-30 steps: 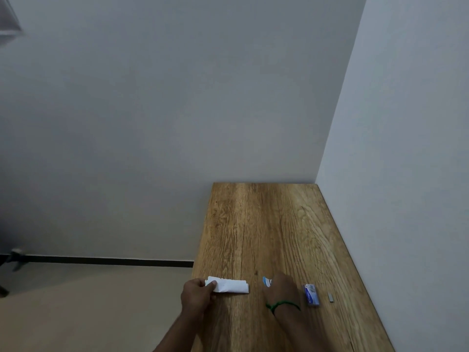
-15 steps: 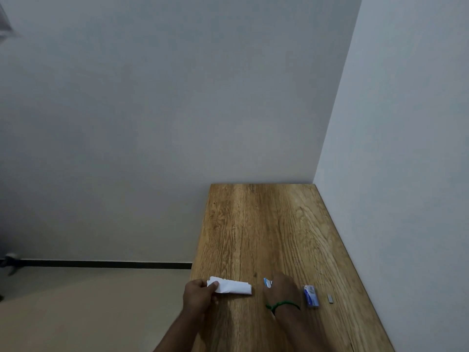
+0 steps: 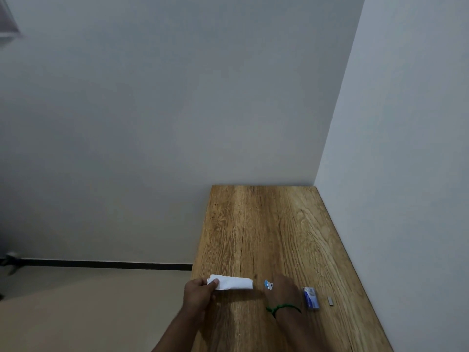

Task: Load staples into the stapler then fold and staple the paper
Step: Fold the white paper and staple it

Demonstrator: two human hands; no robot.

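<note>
A folded white paper (image 3: 233, 283) lies near the left edge of the wooden table (image 3: 266, 224). My left hand (image 3: 199, 295) pinches its left end between thumb and fingers. My right hand (image 3: 284, 290), with a green band at the wrist, covers most of a small blue stapler (image 3: 267, 285), whose front tip pokes out to the left of my fingers. The fingers seem wrapped round it. A blue staple box (image 3: 311, 297) lies just right of that hand, and a short grey strip of staples (image 3: 330, 301) lies further right.
White walls stand behind the table and along its right side. The table's left edge drops to a beige floor (image 3: 88, 313) with a dark skirting line. The far half of the tabletop carries nothing.
The paper and my left hand have shifted slightly to the right, toward the stapler. My right hand stays over the stapler.
</note>
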